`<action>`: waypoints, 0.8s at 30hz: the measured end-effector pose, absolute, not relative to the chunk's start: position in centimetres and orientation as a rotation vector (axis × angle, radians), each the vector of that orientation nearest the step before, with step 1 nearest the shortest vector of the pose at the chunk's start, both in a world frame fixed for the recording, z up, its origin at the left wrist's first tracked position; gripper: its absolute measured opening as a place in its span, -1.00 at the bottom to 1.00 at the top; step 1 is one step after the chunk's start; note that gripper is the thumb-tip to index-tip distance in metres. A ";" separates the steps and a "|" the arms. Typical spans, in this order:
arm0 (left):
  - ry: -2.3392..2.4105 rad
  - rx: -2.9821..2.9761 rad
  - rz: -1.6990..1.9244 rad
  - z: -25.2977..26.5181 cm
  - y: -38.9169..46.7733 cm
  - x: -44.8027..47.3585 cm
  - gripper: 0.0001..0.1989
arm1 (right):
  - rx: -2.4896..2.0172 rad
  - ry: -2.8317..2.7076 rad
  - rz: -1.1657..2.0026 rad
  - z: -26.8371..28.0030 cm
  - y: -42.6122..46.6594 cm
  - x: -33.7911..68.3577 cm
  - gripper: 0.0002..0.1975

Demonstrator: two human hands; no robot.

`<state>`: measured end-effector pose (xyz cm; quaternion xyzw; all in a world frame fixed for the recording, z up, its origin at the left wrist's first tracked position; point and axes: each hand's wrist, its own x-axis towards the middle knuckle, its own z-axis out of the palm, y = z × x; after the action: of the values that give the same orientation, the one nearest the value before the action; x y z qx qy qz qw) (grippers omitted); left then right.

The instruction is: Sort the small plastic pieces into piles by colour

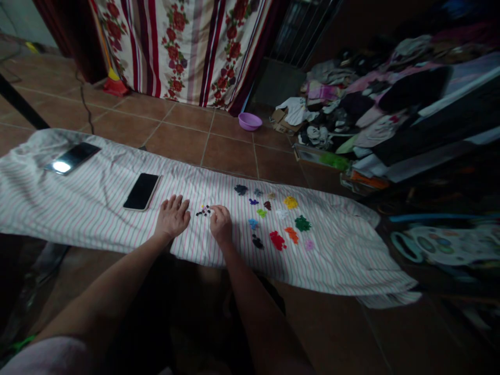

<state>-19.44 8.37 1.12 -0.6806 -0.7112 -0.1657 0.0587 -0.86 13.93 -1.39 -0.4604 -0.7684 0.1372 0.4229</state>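
Observation:
My left hand [173, 216] lies flat on the striped cloth [187, 182], fingers stretched out and holding nothing. Just right of it is a small scatter of tiny pieces [203, 211], mostly black with a few pink and yellow ones. My right hand [221, 224] is at the right side of this scatter, its fingers curled with the tips together; whatever is in them is too small to make out. Farther right lie small piles sorted by colour, among them red pieces [277, 240], black pieces [257, 241], light blue pieces [253, 224] and green pieces [302, 223].
A dark-screened phone [141, 191] rests left of my left hand, and a shiny dark device [74, 158] reflects light farther left. Beyond the cloth, a purple basin [250, 122] stands on the tiled floor. Heaped clothes [351, 99] fill the right side.

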 end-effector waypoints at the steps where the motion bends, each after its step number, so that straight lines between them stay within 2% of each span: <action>1: -2.155 -2.059 -0.503 1.1 8.4 -19.4 -0.53 | -1.154 -1.934 0.343 -1.4 13.9 -0.9 -0.65; 9: -2.153 -2.052 -0.529 1.0 8.4 -19.5 -0.54 | -1.196 -1.941 0.367 -2.2 14.3 -0.7 -0.75; 17: -2.191 -2.039 -0.501 -0.1 8.6 -19.4 -0.47 | -1.171 -2.070 0.267 -1.9 14.0 -0.7 -0.51; 24: -2.260 -2.017 -0.501 -1.1 7.5 -18.8 -0.44 | -1.202 -2.143 0.189 -2.2 14.1 -1.0 -0.55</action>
<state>-18.81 7.52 -1.13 -0.6566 -0.7356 -0.1630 0.0358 -1.04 14.14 -2.19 -0.4600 -0.8202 0.0723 0.3323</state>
